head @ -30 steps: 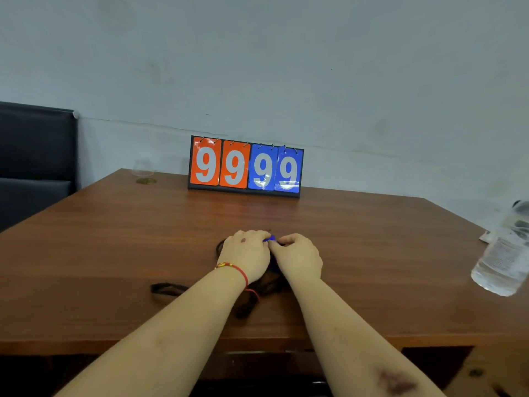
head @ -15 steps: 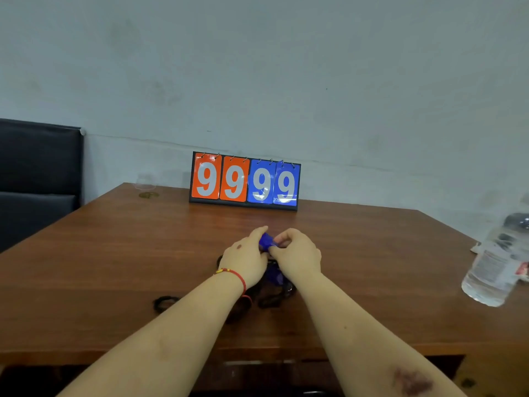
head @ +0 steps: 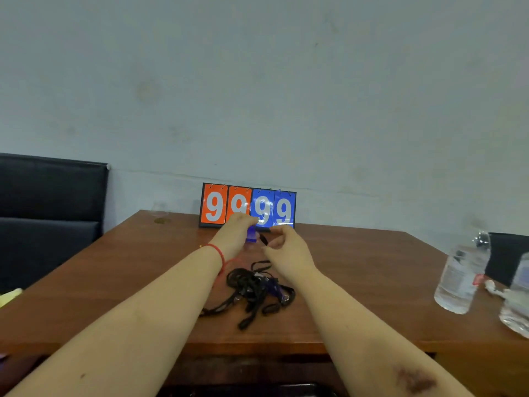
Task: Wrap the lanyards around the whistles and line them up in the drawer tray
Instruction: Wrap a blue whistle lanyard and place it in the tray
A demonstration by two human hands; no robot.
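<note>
While two hands point(head: 233, 234) point(head: 282, 242) lift one whistle point(head: 251, 234), lanyards point(head: 252, 287) piled

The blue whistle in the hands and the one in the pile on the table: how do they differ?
The held whistle is lifted above the table, gripped by the left hand; the pile whistle lies on it. The held one shows clearly; the pile one is half buried in tangled black lanyards. The right hand pinches the held one's cord. Both are blue.
</note>
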